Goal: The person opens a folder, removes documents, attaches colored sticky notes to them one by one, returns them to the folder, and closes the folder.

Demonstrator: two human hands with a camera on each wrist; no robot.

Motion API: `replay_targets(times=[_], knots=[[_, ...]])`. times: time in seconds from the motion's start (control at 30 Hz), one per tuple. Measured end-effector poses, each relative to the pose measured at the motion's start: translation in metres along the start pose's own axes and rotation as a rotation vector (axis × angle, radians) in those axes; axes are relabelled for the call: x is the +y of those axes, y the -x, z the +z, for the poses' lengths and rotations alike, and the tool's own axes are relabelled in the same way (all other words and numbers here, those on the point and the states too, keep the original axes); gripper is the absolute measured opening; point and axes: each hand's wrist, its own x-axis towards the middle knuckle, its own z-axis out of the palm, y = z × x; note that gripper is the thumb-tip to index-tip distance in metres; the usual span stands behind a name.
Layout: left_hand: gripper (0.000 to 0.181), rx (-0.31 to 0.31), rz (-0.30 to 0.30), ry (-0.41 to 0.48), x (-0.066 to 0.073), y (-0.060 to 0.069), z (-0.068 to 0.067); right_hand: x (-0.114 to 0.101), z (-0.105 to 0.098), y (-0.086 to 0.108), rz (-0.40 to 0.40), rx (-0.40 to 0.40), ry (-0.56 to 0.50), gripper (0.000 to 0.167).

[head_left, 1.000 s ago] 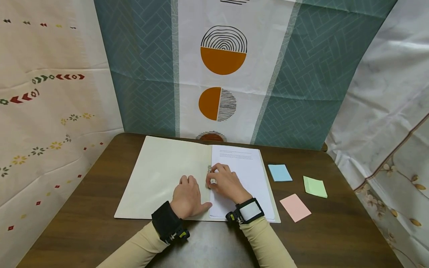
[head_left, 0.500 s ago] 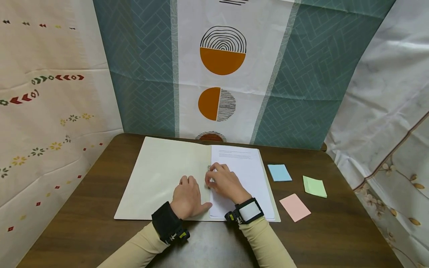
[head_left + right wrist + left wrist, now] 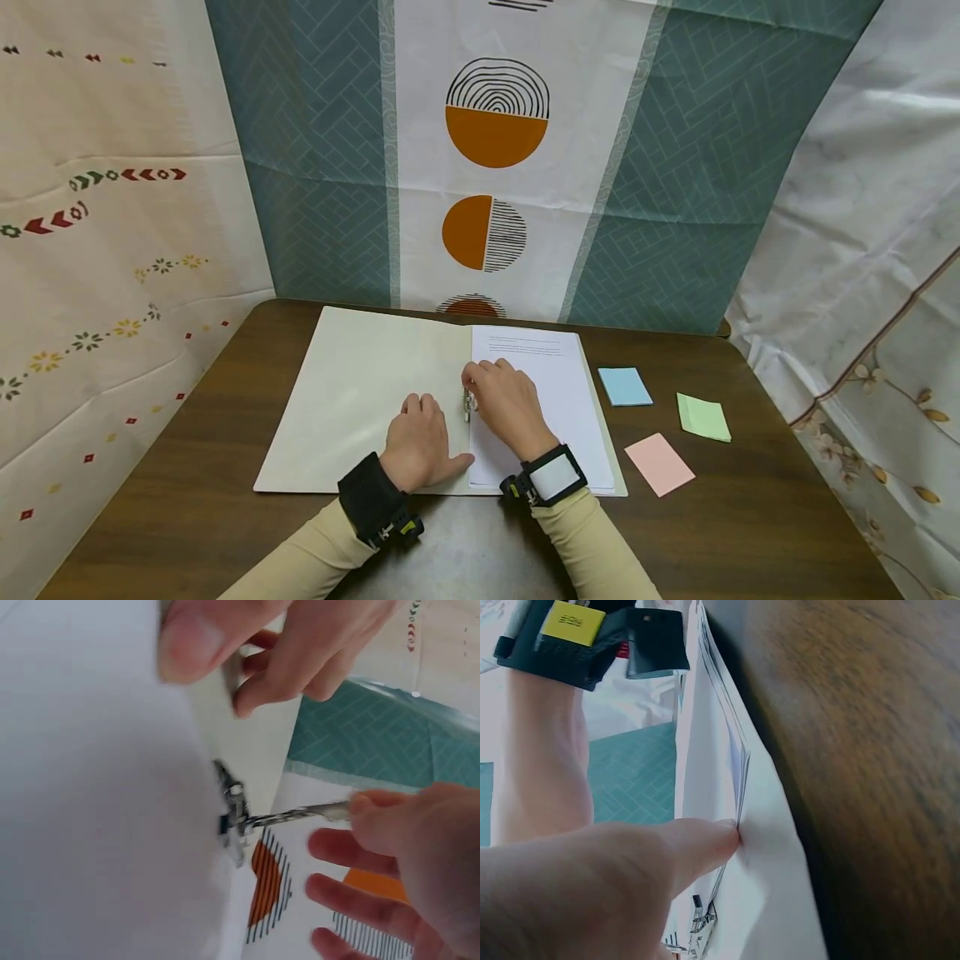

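room: over folder's left side (image 3: pixel 367 367), beyond left grip (image 3: pixel 420 443) | blocking clip (image 3: pixel 235 799): right grip (image 3: pixel 510 407), raised lever (image 3: pixel 300 815)

Left hand (image 3: pixel 422 446) palm down, thumb (image 3: pixel 457 462) stretched inward, right hand (image 3: pixel 513 408) pinching.

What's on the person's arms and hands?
Both sleeves are long and pale yellow. The bare left hand has a wide black wrist cuff; the bare right hand a black strap framing a white square. Each carries a small black gadget with a yellow patch.
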Motion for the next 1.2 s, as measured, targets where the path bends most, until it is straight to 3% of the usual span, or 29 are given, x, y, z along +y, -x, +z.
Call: replay_targets(times=[0.13, 0.4, 0.57, 0.73, 0.93, 1.2], knots=[[0.096, 0.010, 0.002, 0.007, -0.001, 0.001, -0.001, 0.000, 0.001, -0.001, 0.018, 0.051, 0.001, 0.006], [0.097, -0.003, -0.002, 0.011, -0.001, 0.001, 0.000, -0.002, 0.000, -0.001, 0.016, 0.065, -0.018, 0.006], [0.094, -0.007, -0.003, 0.006, 0.000, 0.001, 0.000, -0.001, 0.004, -0.002, -0.013, 0.145, -0.003, 0.005], [0.091, 0.028, -0.004, 0.031, 0.000, 0.002, 0.001, 0.002, 0.010, -0.002, -0.028, 0.203, 0.018, 0.010], [0.091, 0.041, -0.003, 0.026, 0.000, 0.002, 0.001, 0.004, 0.011, -0.002, -0.034, 0.202, 0.010, 0.010], [0.092, 0.047, 0.004, 0.007, 0.001, 0.003, 0.000, 0.002, -0.005, 0.001, -0.034, 0.176, -0.003, 0.018]])
